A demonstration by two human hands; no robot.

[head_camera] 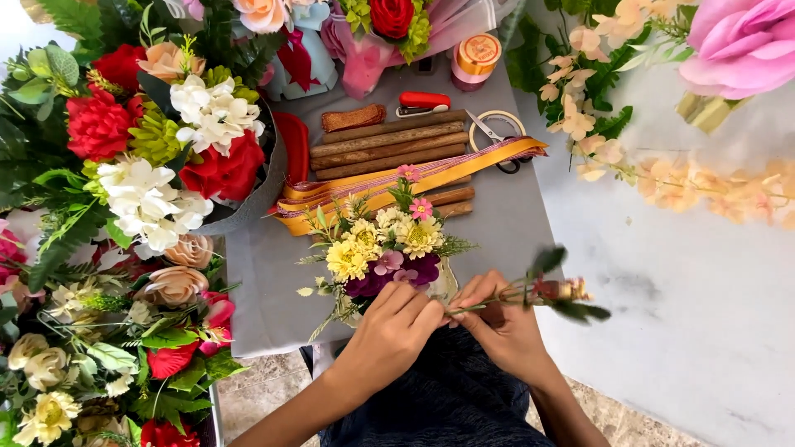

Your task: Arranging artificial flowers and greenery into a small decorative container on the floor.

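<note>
Adding a sprig to the small bouquet

Left hand [389, 327] clasps the bouquet [383, 248]; right hand [497, 319] pinches a blurred, seemingly budded sprig [556, 291]. Next, the stem needs threading in.

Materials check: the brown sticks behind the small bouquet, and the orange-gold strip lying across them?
Brown sticks: probably wood or rolled bark, matte, with rough lengthwise grain. Orange-gold strip: likely satin-type fabric ribbon, since it shows a soft sheen and folds in flat loops. Neither is certain from this view.

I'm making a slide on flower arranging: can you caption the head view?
Both hands, left and right, pinch a leafy flower stem beside a small bouquet on a grey table.
</note>
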